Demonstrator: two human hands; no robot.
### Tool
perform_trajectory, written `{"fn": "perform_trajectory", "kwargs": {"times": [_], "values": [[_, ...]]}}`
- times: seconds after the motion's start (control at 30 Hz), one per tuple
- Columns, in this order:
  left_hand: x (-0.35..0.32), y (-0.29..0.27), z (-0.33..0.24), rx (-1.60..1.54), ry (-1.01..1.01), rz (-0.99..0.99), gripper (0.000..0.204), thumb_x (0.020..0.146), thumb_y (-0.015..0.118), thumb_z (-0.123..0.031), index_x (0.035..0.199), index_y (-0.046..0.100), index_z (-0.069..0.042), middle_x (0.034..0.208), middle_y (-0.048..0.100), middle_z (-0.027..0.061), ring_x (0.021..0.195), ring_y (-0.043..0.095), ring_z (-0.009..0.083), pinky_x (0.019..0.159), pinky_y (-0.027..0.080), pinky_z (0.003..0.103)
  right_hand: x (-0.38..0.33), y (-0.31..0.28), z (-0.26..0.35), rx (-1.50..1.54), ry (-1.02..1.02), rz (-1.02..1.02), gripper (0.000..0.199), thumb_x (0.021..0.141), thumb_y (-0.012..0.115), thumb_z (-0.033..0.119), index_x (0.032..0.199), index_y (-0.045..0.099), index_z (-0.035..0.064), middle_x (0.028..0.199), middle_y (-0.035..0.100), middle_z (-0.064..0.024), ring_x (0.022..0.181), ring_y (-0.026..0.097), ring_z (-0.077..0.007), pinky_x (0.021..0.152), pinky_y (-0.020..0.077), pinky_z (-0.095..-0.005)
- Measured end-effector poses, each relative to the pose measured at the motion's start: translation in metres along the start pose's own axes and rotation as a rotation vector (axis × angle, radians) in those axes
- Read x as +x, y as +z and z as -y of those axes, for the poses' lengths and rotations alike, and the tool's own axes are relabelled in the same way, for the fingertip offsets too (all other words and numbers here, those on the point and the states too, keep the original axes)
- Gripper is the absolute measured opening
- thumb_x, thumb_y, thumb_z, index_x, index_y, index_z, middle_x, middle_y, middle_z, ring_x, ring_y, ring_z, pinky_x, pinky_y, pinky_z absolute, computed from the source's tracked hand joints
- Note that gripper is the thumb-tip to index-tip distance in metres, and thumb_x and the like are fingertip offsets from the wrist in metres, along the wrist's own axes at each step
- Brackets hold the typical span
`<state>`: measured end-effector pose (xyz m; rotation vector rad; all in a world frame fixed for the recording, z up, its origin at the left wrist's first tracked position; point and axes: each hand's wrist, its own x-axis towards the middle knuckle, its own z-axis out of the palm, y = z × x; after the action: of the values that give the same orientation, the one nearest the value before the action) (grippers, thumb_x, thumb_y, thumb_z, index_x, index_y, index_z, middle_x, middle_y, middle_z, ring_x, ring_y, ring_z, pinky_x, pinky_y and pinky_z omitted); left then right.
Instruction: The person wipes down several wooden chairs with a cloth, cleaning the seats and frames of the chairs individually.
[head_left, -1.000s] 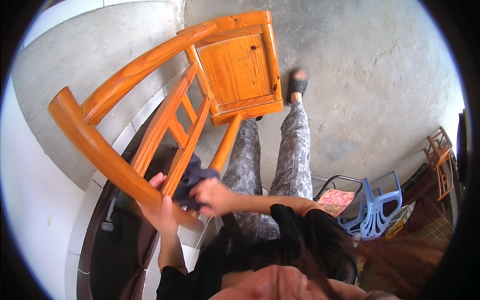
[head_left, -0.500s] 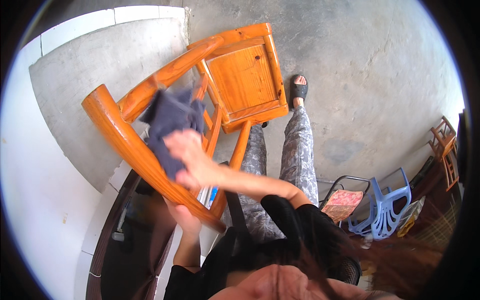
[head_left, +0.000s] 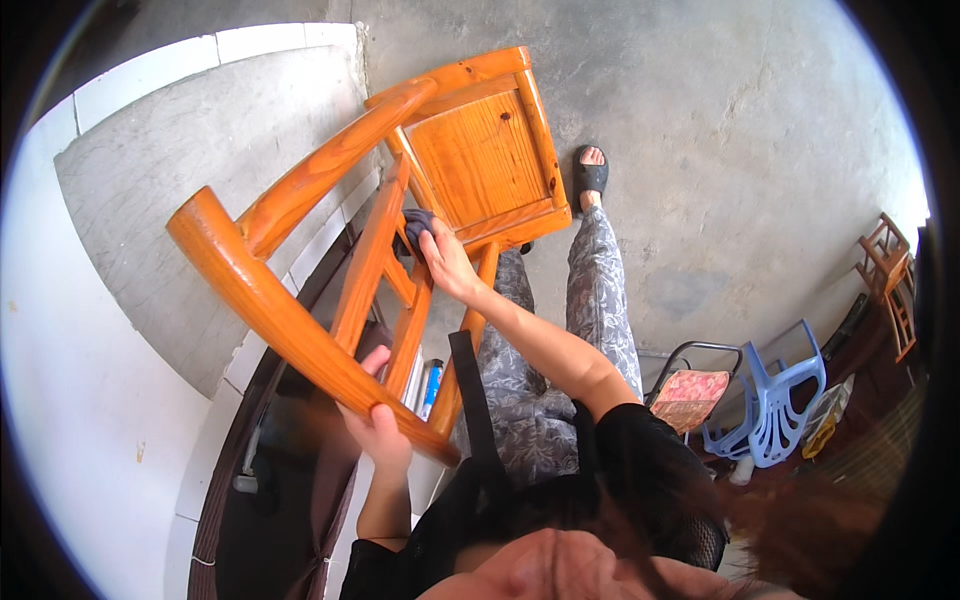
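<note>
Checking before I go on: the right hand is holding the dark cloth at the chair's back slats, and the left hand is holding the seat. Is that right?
Not quite: the head view shows the left hand holding the top rail, not the seat. The right hand is holding the dark cloth at the back slats, as you say.

The black top (head_left: pixel 545 505) has short, loose sleeves (head_left: pixel 635 445). The long gray pants (head_left: pixel 600 275) have pale, leafy shapes all over. A flat black strap (head_left: pixel 475 400) hangs down in front. The black slipper (head_left: pixel 592 176) has an open toe.
</note>
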<state>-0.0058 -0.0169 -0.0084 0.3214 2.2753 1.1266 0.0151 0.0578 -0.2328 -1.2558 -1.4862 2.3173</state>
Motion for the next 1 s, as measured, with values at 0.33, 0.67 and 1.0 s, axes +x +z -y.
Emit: {"fn": "perform_trajectory", "kwargs": {"times": [0.33,0.67,1.0], "values": [[-0.008,0.013,-0.017,-0.055,-0.103,0.007,0.06,0.086,0.048,-0.033,0.122,0.023,0.008,0.111,0.051,0.0212,0.108,0.047,0.028,0.096,0.033,0.04,-0.08,-0.029,0.115,0.02,-0.29,0.235,0.018,0.077,0.054,0.014,0.067,0.044,0.0022,0.071,0.044,-0.0129,0.073,0.044,-0.0278,0.069,0.0353,-0.0393],[-0.008,0.031,-0.027,0.074,0.023,0.014,0.041,0.09,0.037,-0.021,0.119,0.03,0.008,0.114,0.044,0.0199,0.108,0.046,0.0286,0.096,0.032,0.04,-0.04,-0.049,0.023,-0.233,0.234,0.007,0.026,0.086,0.047,0.028,0.086,0.04,0.0033,0.077,0.057,-0.0248,0.076,0.056,-0.041,0.063,0.0444,-0.0449],[-0.009,0.037,-0.038,0.154,-0.081,-0.053,0.049,0.076,0.053,0.001,0.12,0.031,0.004,0.105,0.052,0.0145,0.103,0.05,0.0237,0.093,0.036,0.035,-0.091,-0.056,0.087,-0.23,0.147,0.372,0.024,0.086,0.048,0.027,0.094,0.041,0.0048,0.09,0.057,-0.0251,0.082,0.054,-0.0427,0.068,0.0434,-0.0475]]}}
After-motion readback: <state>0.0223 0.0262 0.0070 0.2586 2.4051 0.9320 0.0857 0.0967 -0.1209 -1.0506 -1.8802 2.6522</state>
